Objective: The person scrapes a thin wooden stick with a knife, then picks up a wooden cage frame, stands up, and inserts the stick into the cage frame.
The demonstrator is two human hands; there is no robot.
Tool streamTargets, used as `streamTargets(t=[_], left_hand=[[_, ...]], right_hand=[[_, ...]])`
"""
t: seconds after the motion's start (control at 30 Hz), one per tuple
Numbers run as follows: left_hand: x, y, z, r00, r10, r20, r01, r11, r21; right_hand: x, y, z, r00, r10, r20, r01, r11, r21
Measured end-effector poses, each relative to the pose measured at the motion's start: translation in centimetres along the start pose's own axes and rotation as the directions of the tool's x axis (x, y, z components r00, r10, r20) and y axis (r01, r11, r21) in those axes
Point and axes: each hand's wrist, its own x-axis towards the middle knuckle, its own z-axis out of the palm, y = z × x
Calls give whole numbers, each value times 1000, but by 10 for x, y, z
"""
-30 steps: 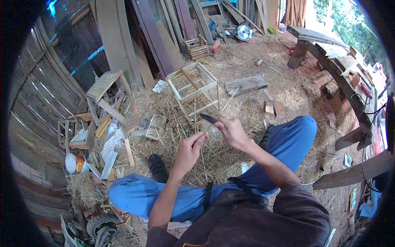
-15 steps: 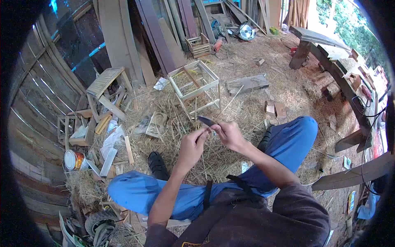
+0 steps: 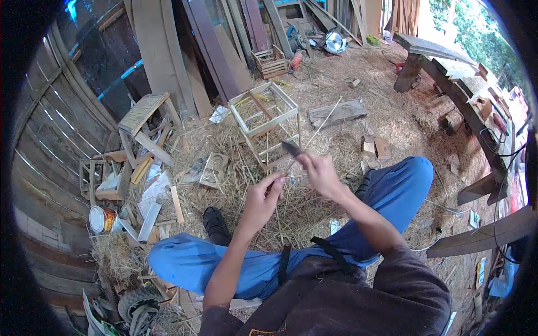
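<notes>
My right hand (image 3: 318, 172) is closed round a knife, its dark, broad blade (image 3: 291, 148) pointing up and to the left. Lower and to the left, my left hand (image 3: 263, 197) pinches a thin, pale strip (image 3: 324, 122), which looks like split bamboo or wood. The strip slants up and to the right, past the knife, and its middle is partly hidden by my right hand. A small gap separates the two hands. Just beyond them stands an open wooden frame (image 3: 273, 124) like a stool without a seat.
Straw-like shavings cover the floor. A slatted stool (image 3: 144, 112) and a paint can (image 3: 101, 219) stand at the left. A plank (image 3: 337, 113) lies ahead, with a circular saw (image 3: 334, 43) farther back. A long workbench (image 3: 465, 92) runs along the right.
My right hand has moved right and slightly toward me with the knife, away from my left hand. The strip now reaches higher and farther right. My left hand has barely moved.
</notes>
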Motion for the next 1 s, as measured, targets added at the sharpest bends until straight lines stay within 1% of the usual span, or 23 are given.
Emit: streamTargets(t=[0.03, 0.1, 0.13, 0.17, 0.2, 0.27, 0.3, 0.37, 0.4, 0.47, 0.5, 0.57, 0.6, 0.67, 0.7, 0.8, 0.83, 0.9, 0.93, 0.97, 1.0], left_hand=[[-2, 0, -1, 1000, -9, 3, 9, 1000, 0], [-6, 3, -4, 1000, -28, 6, 28, 1000, 2], [-7, 6, -4, 1000, -28, 2, 28, 999, 43], [-7, 11, -5, 1000, -26, 0, 26, 996, 84], [-6, 13, -5, 1000, -23, -3, 23, 992, 122], [-4, -5, 1, 991, 104, -81, -98, 992, 78], [-4, -4, 1, 979, 164, -121, -157, 986, 64], [-7, 1, -4, 994, 64, -88, -55, 993, 102], [-8, 5, -6, 997, 15, -70, -6, 993, 122], [-6, -5, -2, 988, 128, -90, -115, 984, 135], [-4, -4, -1, 977, 185, -104, -169, 975, 141], [-5, 1, -5, 992, 112, -64, -101, 982, 161], [-6, 6, -8, 996, 72, -47, -63, 983, 172], [-7, 13, -9, 998, 54, -44, -46, 985, 169], [-7, 15, -7, 998, 46, -39, -39, 986, 164], [-5, 2, -6, 989, 122, -90, -110, 986, 127], [-5, 3, -8, 992, 98, -75, -87, 986, 143], [-7, 7, -11, 998, 41, -49, -32, 985, 171], [-6, 7, -11, 997, 64, -51, -54, 983, 177], [-5, 5, -10, 995, 86, -51, -76, 981, 180], [-5, 3, -9, 993, 107, -48, -97, 978, 183]], right_hand=[[5, 3, -7, 997, 63, -40, -64, 998, -19], [12, 4, -23, 996, 60, -71, -67, 993, -102], [12, 3, -26, 994, 58, -88, -70, 987, -141], [12, 5, -26, 994, 66, -86, -77, 988, -131], [10, 6, -21, 990, 67, -123, -78, 993, -84], [4, 3, -8, 978, 73, -196, -73, 997, 6], [2, 4, -8, 981, 82, -175, -85, 996, -14], [-1, 5, -7, 985, 104, -137, -111, 993, -49], [-2, 6, -7, 984, 131, -123, -136, 990, -34], [-1, 6, -9, 979, 182, -96, -184, 983, -12], [1, 6, -13, 979, 181, -97, -184, 983, -20], [7, 3, -23, 980, 175, -99, -179, 983, -29], [12, 1, -28, 977, 168, -130, -172, 985, -20], [19, -2, -37, 969, 158, -190, -163, 987, -7], [11, 17, -25, 981, -83, -173, 55, 985, -161], [3, 15, -13, 996, -13, -84, -4, 980, -200], [7, 11, -17, 988, 128, -81, -137, 983, -121], [19, 7, -33, 976, 132, -171, -144, 988, -59], [23, 7, -39, 968, 131, -215, -141, 989, -33], [15, 4, -34, 957, 255, -140, -266, 962, -64], [5, 1, -25, 983, 154, -105, -163, 983, -83]])
